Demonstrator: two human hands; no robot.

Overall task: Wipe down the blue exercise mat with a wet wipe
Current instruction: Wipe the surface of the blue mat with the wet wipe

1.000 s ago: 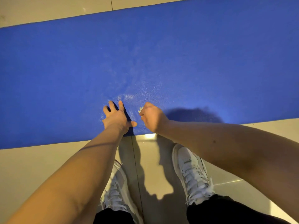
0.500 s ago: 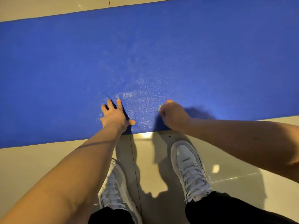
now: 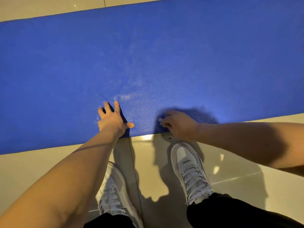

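We press our left hand (image 3: 113, 120) flat on the blue mat (image 3: 181, 55); our right hand (image 3: 178, 125) clutches a wipe (image 3: 160, 120) at its near edge.

I wear white lace-up shoes: the left sneaker (image 3: 113, 193) and the right sneaker (image 3: 189, 167) both have pale grey panels and white laces. My trousers (image 3: 230, 213) are black. My left forearm (image 3: 74, 170) and right forearm (image 3: 238, 139) are bare.

Left hand (image 3: 113, 120) — palm down, fingers spread, thumb pointing toward the grip, arm stretched forward | Right hand (image 3: 179, 125) — fingers curled round a wet wipe (image 3: 160, 120), white edge showing toward the left hand, forearm entering from the right | hands near, apart
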